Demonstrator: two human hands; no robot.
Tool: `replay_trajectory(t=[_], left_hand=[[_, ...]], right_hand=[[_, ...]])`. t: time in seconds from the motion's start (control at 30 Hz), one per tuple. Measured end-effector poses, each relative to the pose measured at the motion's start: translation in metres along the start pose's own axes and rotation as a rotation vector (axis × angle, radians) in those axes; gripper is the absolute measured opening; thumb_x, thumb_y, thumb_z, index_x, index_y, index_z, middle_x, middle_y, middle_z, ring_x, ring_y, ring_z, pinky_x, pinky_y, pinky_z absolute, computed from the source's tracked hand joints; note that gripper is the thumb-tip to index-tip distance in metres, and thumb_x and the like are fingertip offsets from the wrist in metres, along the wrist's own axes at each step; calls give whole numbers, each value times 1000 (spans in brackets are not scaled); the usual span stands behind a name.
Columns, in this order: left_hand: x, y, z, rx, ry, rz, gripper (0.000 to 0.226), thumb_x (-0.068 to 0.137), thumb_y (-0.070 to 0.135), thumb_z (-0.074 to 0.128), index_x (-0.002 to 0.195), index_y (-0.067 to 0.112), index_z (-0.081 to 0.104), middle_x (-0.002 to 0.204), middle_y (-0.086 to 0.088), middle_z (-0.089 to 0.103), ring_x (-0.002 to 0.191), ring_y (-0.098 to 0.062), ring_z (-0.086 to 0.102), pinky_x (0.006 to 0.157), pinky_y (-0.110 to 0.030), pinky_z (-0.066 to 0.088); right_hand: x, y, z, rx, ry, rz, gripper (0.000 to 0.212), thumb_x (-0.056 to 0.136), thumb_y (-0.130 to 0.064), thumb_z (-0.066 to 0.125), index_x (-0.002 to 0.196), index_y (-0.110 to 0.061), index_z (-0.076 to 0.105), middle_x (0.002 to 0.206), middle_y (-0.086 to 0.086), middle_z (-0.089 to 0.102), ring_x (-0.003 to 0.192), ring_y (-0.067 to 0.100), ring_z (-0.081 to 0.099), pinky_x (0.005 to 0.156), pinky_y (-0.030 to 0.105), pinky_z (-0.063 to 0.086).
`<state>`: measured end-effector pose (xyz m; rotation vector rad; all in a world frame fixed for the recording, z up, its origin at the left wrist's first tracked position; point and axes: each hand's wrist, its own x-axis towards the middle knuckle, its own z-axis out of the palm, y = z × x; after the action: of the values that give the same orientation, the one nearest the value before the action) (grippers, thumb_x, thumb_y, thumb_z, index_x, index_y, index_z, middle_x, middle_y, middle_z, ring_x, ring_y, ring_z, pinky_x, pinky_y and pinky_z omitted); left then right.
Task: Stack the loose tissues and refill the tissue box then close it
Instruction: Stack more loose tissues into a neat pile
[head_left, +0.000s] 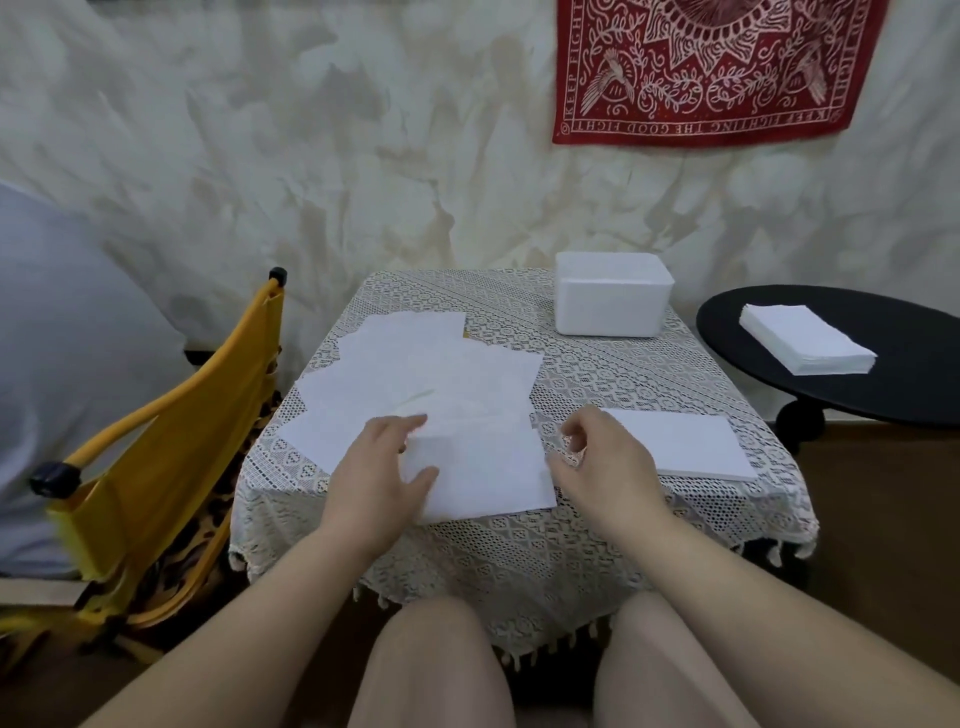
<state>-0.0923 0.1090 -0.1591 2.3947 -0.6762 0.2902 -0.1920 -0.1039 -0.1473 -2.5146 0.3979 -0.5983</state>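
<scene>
- Fingers of the left hand (382, 467) lie fairly straight and spread, resting on the left edge of the nearest tissue (480, 465); the thumb sits on the sheet's lower left part. The fingertips are blurred, so whether they pinch the edge I cannot tell.
- Right hand (602, 462) hovers just beside that tissue's right edge, fingers curled loosely inward with nothing between them; whether they touch the sheet is unclear.
- Loose tissues (415, 374) lie fanned and overlapping across the left half of the bench (597, 374), which wears a lace cloth; the nearest sheet lies on top of the fan at the front.
- Small neat stack of tissues (685, 444) lies flat on the bench just right of the right hand.
- White tissue box (613, 296) stands open-topped at the far right corner of the bench, well apart from both hands.
- Second, thicker pile of tissues (810, 345) sits on a round black side table (909, 384) to the right.
- Yellow chair (171, 441) stands at the left of the bench, and a red patterned cloth (711, 67) hangs on the wall behind.
</scene>
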Motion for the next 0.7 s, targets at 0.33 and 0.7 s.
replay_trajectory(t=[0.33, 0.7], left_hand=[[-21, -15, 9, 225, -157, 353, 48, 61, 36, 84, 103, 21, 67, 107, 6, 65, 94, -16, 63, 79, -23, 46], [22, 29, -21, 118, 49, 351, 18, 91, 30, 58, 95, 21, 73, 88, 8, 64, 66, -6, 51, 65, -26, 46]], right_hand=[[-15, 9, 12, -280, -256, -416, 31, 88, -36, 59, 115, -20, 59, 115, -5, 58, 112, 19, 46, 85, 32, 42], [14, 3, -28, 71, -33, -135, 17, 90, -23, 61, 104, -18, 70, 97, -6, 68, 82, 9, 56, 79, 23, 44]])
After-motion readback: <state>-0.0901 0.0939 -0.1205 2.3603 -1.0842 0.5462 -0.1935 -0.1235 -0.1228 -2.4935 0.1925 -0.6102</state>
